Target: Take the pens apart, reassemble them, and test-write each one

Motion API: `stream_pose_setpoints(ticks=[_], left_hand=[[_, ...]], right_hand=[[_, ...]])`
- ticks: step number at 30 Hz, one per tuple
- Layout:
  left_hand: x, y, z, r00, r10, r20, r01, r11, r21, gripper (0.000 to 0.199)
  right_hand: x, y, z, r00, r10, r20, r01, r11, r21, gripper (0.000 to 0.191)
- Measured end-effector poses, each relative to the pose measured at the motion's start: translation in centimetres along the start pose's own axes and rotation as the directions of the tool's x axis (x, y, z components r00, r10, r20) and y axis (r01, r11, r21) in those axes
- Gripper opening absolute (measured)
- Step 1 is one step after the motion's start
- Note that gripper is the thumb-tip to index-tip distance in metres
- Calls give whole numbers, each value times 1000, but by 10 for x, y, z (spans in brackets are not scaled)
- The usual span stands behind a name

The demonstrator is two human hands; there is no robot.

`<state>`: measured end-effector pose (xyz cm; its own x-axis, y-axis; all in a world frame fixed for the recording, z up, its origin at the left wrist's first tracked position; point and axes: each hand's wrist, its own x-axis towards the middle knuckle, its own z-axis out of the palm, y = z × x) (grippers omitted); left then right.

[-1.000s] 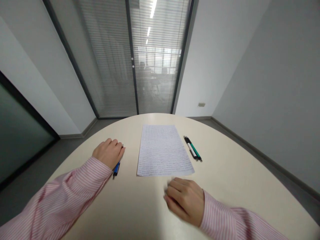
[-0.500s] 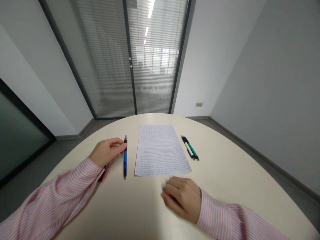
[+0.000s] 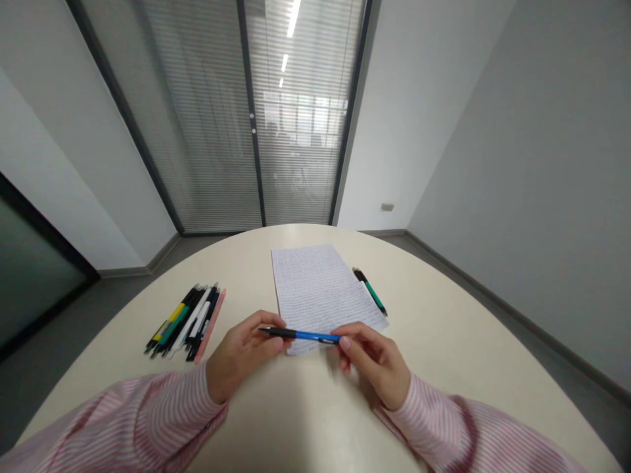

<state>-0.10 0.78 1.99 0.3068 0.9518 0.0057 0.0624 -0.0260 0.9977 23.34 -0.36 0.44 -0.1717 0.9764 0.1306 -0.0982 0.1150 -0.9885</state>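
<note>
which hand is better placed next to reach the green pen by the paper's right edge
Probably the right hand: it is nearer the green pen. Both hold the blue pen, but the left hand sits farther off.

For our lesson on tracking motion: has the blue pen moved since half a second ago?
Yes. Judged against the table, the blue pen has moved right and nearer the camera.

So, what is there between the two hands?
The blue pen, held by the left hand and the right hand, with paper behind it, in the head view.
</note>
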Motion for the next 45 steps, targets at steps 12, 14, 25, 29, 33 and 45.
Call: stream_pose_setpoints(ticks=[12,14,25,29,33,45], left_hand=[[-2,-22,-7,765,548,339,-521,214,826,20],[0,-20,-11,773,545,325,-488,183,853,19],[8,-26,-20,772,568,287,-432,137,891,17],[5,-15,-18,751,622,223,-440,220,871,17],[-1,-5,-12,799,593,98,-465,506,727,13],[1,-14,2,944,302,-136,-236,901,364,16]], right_hand=[[16,4,-12,951,99,-293,-54,986,157,37],[14,4,-11,955,99,-280,-65,990,129,36],[13,3,-11,960,125,-250,-111,991,68,46],[12,0,-10,963,110,-245,-98,993,59,44],[12,-3,-8,963,111,-247,-96,993,73,40],[-2,-2,-3,929,320,-186,-248,911,331,41]])
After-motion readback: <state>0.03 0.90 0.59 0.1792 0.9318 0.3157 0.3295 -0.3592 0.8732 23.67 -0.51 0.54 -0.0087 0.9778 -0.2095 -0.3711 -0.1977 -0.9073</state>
